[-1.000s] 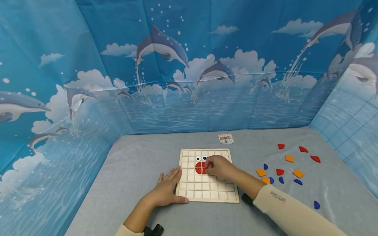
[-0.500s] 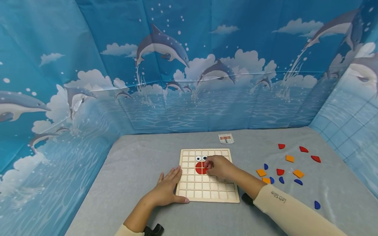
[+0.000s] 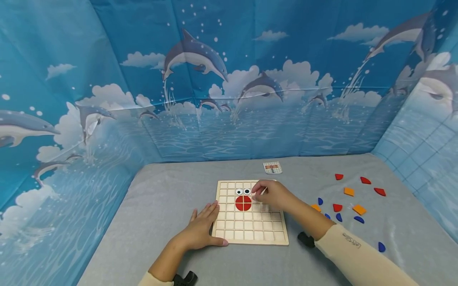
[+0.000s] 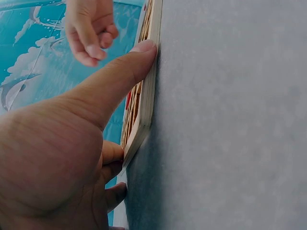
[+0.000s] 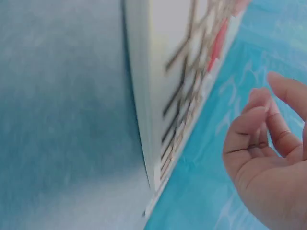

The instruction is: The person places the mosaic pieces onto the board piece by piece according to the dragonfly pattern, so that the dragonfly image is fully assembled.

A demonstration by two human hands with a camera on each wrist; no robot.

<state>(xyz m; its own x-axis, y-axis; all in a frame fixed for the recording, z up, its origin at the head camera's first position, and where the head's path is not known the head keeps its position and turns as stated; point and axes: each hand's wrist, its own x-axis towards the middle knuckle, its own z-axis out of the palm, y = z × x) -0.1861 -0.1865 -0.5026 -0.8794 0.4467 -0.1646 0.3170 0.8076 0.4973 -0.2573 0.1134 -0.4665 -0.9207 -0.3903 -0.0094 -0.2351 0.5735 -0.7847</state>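
My left hand [image 3: 202, 230] rests against the left side of a wooden grid board [image 3: 254, 230], fingers extended along the edge. In the left wrist view its thumb [image 4: 132, 60] presses on the board's front rim. Four-part red circle pieces [image 3: 239, 200] sit in the upper middle squares, below two round eye pieces [image 3: 247, 192]. My right hand [image 3: 273, 194] hovers over the board's upper right, just right of the red circle. The right wrist view shows its fingers [image 5: 244, 127] loosely bent, thumb and index apart, nothing between them.
Loose red pieces [image 3: 365, 180], orange squares [image 3: 359, 209] and blue half-rounds [image 3: 381, 247] lie scattered right of the board on the grey cloth [image 3: 171, 190]. A small pattern card [image 3: 272, 167] lies behind the board. A dolphin-print curtain [image 3: 229, 131] hangs behind.
My right hand has lifted off the red circle and moved slightly right, uncovering the circle's right half. Its forearm now overlaps some loose pieces. The left hand has stayed in place.
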